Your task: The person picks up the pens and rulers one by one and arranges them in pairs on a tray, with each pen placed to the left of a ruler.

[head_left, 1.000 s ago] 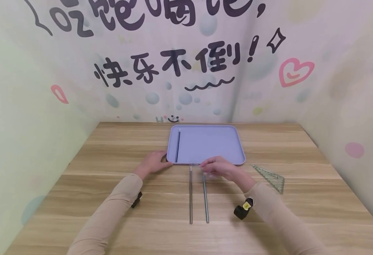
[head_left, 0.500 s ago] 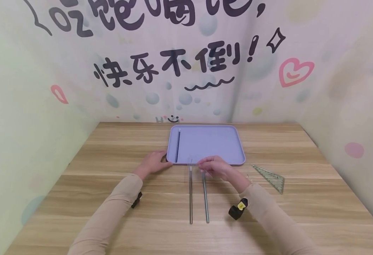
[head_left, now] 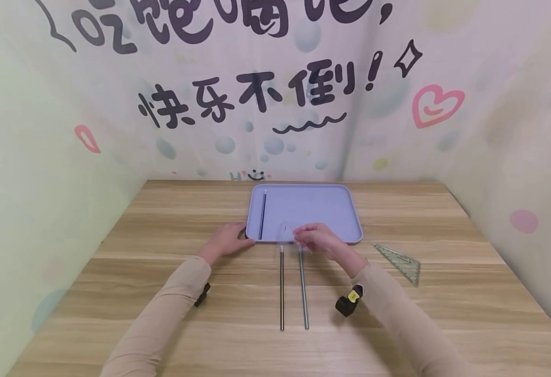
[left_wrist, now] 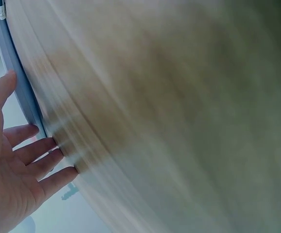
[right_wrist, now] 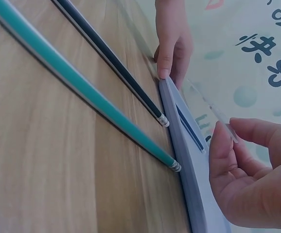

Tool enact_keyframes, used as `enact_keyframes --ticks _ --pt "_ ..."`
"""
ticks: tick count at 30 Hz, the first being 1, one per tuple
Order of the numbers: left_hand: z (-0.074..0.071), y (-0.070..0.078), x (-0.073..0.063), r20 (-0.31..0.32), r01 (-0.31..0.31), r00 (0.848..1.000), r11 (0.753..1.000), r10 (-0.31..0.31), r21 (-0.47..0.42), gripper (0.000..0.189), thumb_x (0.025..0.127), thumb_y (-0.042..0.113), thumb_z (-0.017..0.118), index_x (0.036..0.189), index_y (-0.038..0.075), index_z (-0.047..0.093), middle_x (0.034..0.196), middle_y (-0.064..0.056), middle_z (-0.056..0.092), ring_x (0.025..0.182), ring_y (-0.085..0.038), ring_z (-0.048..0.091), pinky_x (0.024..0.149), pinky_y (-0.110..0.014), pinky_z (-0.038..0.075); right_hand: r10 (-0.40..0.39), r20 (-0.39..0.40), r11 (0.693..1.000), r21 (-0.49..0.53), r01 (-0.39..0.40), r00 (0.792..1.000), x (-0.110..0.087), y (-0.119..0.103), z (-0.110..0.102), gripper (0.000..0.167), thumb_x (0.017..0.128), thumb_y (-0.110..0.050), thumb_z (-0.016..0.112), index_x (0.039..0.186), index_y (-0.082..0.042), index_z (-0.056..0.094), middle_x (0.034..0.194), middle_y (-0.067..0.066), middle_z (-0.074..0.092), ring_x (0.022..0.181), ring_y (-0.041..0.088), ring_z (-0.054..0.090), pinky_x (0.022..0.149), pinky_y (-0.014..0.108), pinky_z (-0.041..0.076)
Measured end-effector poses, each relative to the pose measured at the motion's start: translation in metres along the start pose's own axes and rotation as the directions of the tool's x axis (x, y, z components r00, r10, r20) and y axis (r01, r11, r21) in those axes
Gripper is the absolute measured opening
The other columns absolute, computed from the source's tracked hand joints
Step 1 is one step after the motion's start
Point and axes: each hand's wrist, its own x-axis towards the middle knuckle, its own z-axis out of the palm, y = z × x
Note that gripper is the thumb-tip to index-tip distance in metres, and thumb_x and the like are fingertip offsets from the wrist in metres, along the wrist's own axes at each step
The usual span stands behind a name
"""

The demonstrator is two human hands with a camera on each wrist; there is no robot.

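Head view | right hand (head_left: 321, 241) pinches clear piece (head_left: 285, 232), now farther over tray (head_left: 322, 207) | left hand (head_left: 226, 240): spread, unmoved

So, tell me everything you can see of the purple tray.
The purple tray is a shallow rectangle with rounded corners and a low raised rim, plain and apparently plastic. It lies flat on the wooden table, near the back wall. One dark pencil lies inside along its left side. The left hand touches its near left corner, thumb at the rim. The right hand pinches a clear piece at its near edge; contact there is unclear.
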Motion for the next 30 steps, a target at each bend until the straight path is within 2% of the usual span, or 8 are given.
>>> enact_keyframes --ticks 6,11,16,26,30 --pt "0.0 0.0 0.001 -0.002 -0.004 1.0 1.0 0.004 -0.001 0.064 0.09 0.041 0.06 0.138 0.0 0.047 0.137 -0.021 0.052 0.128 -0.037 0.048 0.11 -0.048 0.038 0.004 -0.029 1.0 -0.015 -0.005 1.0 0.005 -0.004 0.0 0.036 0.092 -0.005 0.057 0.122 0.013 0.053 0.075 -0.002 0.064 0.064 0.004 0.057 0.056 0.015 0.049" --pt "0.001 -0.001 0.002 0.002 -0.003 1.0 1.0 0.003 0.007 0.064 0.091 0.042 0.059 0.138 0.0 0.046 0.138 -0.021 0.052 0.129 -0.037 0.048 0.11 -0.048 0.038 0.005 -0.048 1.0 0.015 -0.004 0.999 0.011 -0.005 0.004 0.037 0.093 -0.005 0.056 0.125 0.014 0.051 0.079 -0.002 0.065 0.067 0.004 0.059 0.056 0.013 0.049" --pt "0.0 -0.002 0.002 0.011 -0.002 1.0 1.0 0.002 0.015 0.065 0.091 0.042 0.059 0.139 0.0 0.045 0.139 -0.021 0.051 0.129 -0.038 0.047 0.11 -0.048 0.038 0.013 -0.079 0.999 0.032 -0.01 0.997 0.017 -0.005 0.007 0.037 0.092 -0.004 0.056 0.124 0.013 0.052 0.078 -0.001 0.063 0.065 0.003 0.057 0.054 0.013 0.048" --pt "0.0 -0.003 0.002 0.005 -0.014 1.0 1.0 0.013 0.023 0.065 0.091 0.042 0.059 0.139 0.001 0.045 0.138 -0.021 0.052 0.128 -0.038 0.049 0.109 -0.049 0.039 0.046 -0.15 0.999 0.001 -0.046 0.988 0.028 -0.01 0.007 0.033 0.092 -0.006 0.058 0.122 0.008 0.057 0.083 0.0 0.065 0.069 0.005 0.059 0.058 0.015 0.05" --pt "0.0 -0.003 0.002 0.001 -0.018 1.0 1.0 0.018 0.022 0.065 0.091 0.042 0.059 0.139 0.001 0.045 0.138 -0.021 0.051 0.127 -0.038 0.049 0.109 -0.048 0.039 0.05 -0.175 0.999 0.019 -0.047 0.983 0.035 -0.014 0.008 0.032 0.093 -0.006 0.058 0.122 0.008 0.057 0.086 0.002 0.065 0.07 0.005 0.06 0.058 0.015 0.05"
